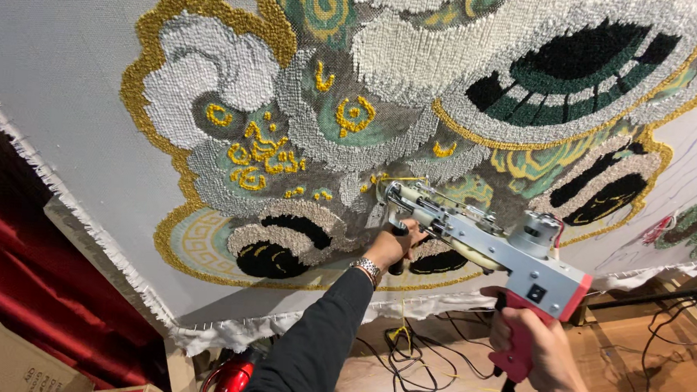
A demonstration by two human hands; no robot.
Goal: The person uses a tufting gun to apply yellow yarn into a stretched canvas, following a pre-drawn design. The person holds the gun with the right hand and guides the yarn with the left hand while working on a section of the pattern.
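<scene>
Both hands grip a tufting gun: left hand clenches its front handle, right hand at five o'clock grasps the red grip, tip against the cloth.

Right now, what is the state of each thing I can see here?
tufting gun: held in both hands, tip against the cloth
left hand: closed on the front handle
right hand: closed on the red grip
stretched cloth: partly tufted, bare at the edges
yellow yarn: threaded at the tip
cables: loose on the floor
</scene>
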